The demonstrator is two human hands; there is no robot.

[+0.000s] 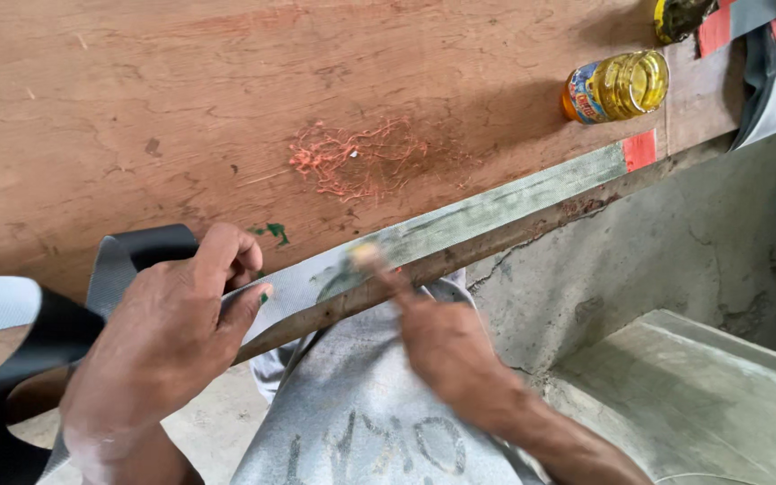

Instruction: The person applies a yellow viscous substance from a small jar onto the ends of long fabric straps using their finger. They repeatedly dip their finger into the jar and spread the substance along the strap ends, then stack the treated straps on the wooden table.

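I see my left hand (168, 346) curled shut, pinching a grey strip (460, 220) against the front edge of the wooden table (181, 108). The strip lies flat along that edge and runs to a red patch (639, 150) near the right end. On the left it bends up into a dark loop (65, 328) that goes out of the picture, so I cannot see where it stops. My right hand (446, 350) is blurry. One finger points up and touches the strip, with something pale at the tip that I cannot make out. I cannot tell how the other fingers sit. A yellow bottle (619, 85) lies on its side near the table's far right corner. Orange scribbles (352, 157) mark the middle of the table. Grey cloth (361, 413) with dark letters covers my lap below.
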